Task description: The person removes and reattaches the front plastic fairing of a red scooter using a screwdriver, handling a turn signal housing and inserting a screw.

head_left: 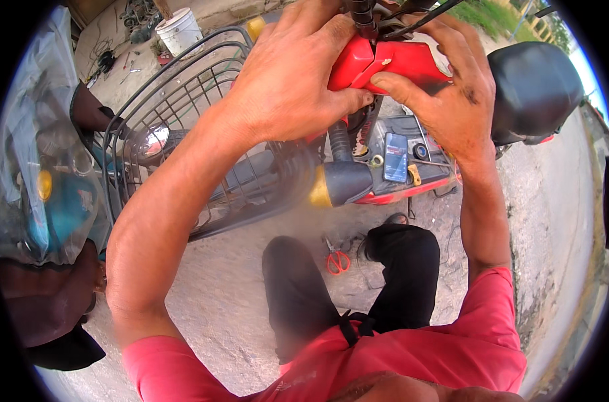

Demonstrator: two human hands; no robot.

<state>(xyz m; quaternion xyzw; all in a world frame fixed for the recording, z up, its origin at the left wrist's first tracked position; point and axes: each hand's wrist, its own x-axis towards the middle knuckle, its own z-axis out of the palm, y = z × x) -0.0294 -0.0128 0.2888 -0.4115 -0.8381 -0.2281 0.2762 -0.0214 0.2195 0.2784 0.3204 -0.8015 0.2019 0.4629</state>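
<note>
- Your left hand [298, 77] and right hand [455, 97] grip the shiny red plastic cover [406, 61], right of the black wire basket [177, 100].
- You seem to be fitting it; next likely needs a gentle, even squeeze.

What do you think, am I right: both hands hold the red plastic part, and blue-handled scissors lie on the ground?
Not quite: the head view shows scissors with orange-red handles, not blue, on the ground. The left hand and right hand hold the red plastic part.
</note>
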